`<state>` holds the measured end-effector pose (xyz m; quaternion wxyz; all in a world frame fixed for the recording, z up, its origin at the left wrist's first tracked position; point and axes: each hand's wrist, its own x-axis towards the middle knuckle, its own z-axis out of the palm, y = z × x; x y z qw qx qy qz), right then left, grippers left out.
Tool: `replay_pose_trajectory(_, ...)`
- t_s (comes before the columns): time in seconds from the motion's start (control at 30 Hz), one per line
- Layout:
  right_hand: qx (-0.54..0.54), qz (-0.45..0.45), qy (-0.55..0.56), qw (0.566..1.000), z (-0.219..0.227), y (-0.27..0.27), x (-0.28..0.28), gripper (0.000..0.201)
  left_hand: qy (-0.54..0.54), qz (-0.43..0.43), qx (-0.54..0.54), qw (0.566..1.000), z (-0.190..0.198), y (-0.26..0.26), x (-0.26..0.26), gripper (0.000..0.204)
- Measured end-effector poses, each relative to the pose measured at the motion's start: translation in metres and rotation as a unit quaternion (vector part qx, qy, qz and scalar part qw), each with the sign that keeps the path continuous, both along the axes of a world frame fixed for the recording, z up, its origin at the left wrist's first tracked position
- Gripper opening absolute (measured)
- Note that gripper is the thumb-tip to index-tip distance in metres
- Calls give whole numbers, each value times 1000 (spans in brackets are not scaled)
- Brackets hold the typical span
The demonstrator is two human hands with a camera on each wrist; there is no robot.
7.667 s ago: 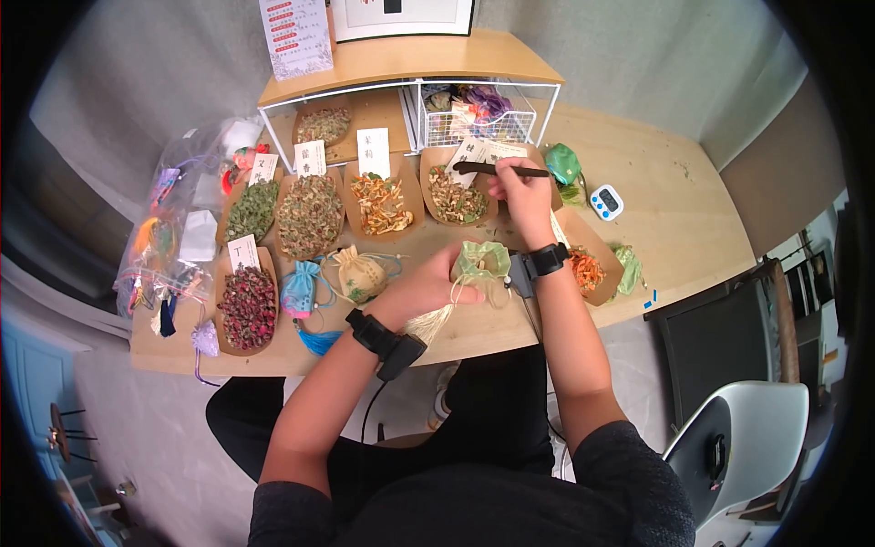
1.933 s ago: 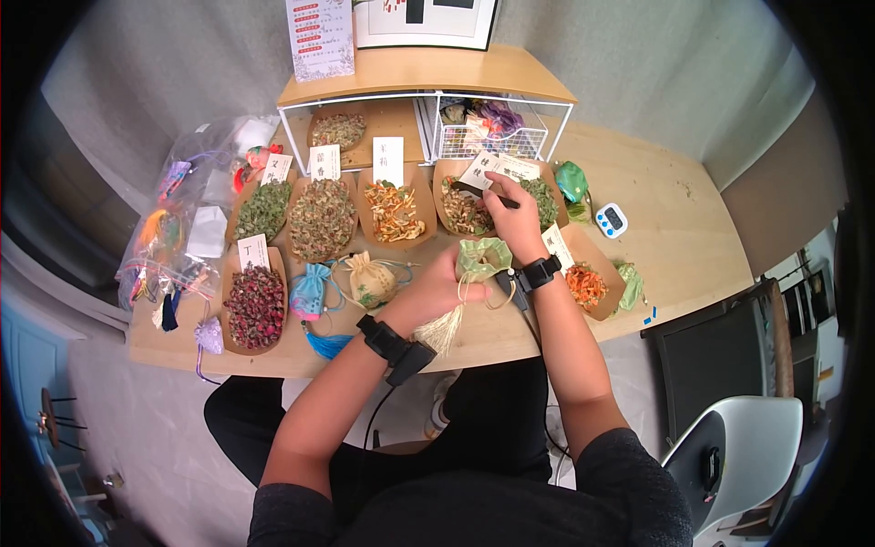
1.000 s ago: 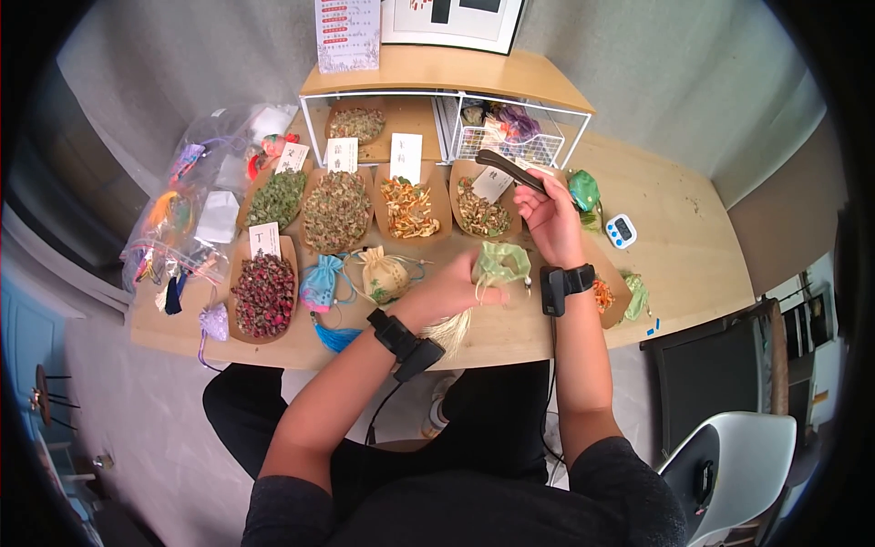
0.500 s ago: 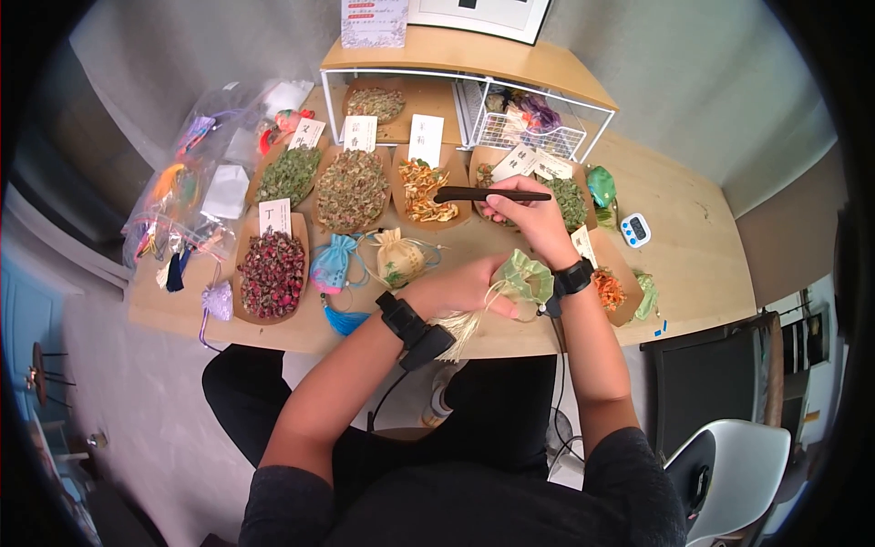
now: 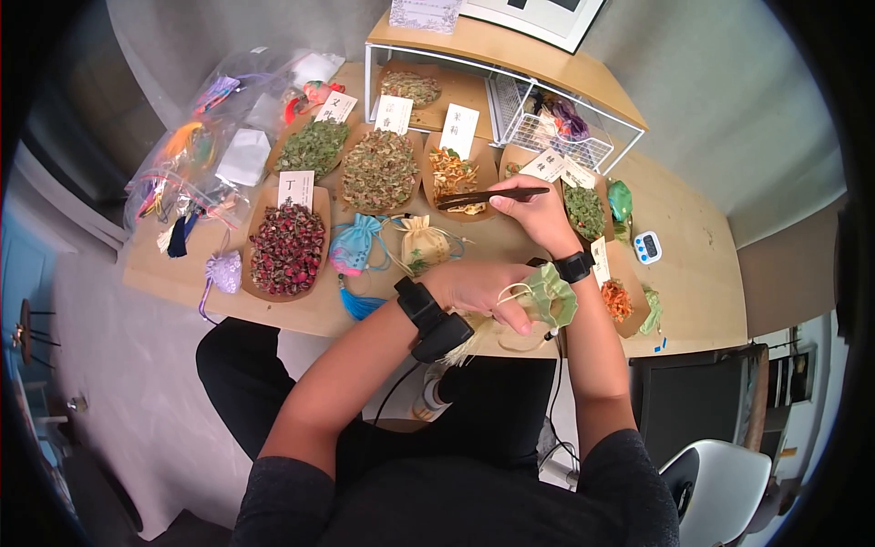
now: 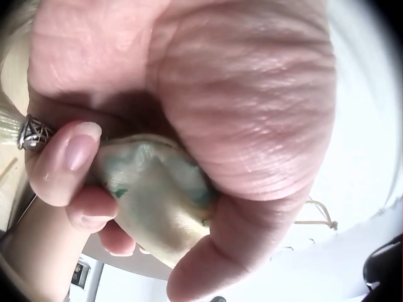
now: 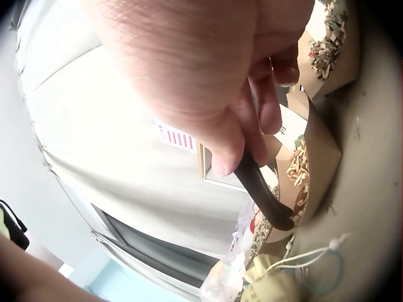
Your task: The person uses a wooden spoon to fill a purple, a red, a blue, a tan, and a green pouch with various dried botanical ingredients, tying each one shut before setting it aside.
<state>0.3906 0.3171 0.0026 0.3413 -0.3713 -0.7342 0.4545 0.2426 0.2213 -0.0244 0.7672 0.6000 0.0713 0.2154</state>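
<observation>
In the head view my left hand (image 5: 478, 287) grips a light green drawstring pouch (image 5: 554, 296), its gathered mouth upward. The left wrist view shows fingers and thumb curled round the shiny pouch (image 6: 157, 195), with a pale tassel's silver cap (image 6: 34, 133) beside a fingertip. My right hand (image 5: 538, 217) pinches a slender dark brown tool (image 5: 483, 197) with a bent tip. That tip is low over the dried yellow-orange flowers (image 5: 453, 170) in a brown paper tray. In the right wrist view thumb and fingers hold the dark tool (image 7: 261, 192) near its upper part.
Several labelled paper trays stand around: rosebuds (image 5: 288, 251), green leaves (image 5: 312, 146), brownish herbs (image 5: 380, 169), orange pieces (image 5: 617, 299). Blue (image 5: 356, 244) and cream pouches (image 5: 424, 244) lie in front. A plastic bag (image 5: 205, 137) is left, a timer (image 5: 647, 247) right, a shelf (image 5: 510, 41) behind.
My right hand lifts the dark tool from the herb tray and brings it left to the yellow-orange flowers. My left hand keeps hold of the green pouch. The head view has shifted.
</observation>
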Motion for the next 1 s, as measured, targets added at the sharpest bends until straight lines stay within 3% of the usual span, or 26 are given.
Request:
replay_pose_trajectory(0.17,43,-25,-38,998,1,-2,-2,13,-6,-4,-5,1000,1,-2,5,51)
replay_pose_trajectory(0.37,0,-47,13,999,-8,9,10,14,2,0,-14,1000,0,-1,6,53)
replay_pose_trajectory(0.5,-88,45,297,950,2,9,30,13,-44,63,-51,996,-6,1,9,51)
replay_pose_trajectory(0.6,-94,123,409,899,15,7,47,17,-34,136,-123,982,-2,2,3,48)
replay_pose_trajectory(0.63,-101,116,430,890,14,6,53,21,-86,148,-117,978,-2,6,5,49)
replay_pose_trajectory(0.73,-69,178,437,879,21,5,59,21,-140,217,-146,955,7,5,6,51)
replay_pose_trajectory(0.87,-52,163,417,893,24,4,64,22,-182,302,-135,926,11,6,10,51)
replay_pose_trajectory(1.0,-52,125,412,901,21,4,65,23,-181,318,-117,923,5,10,9,51)
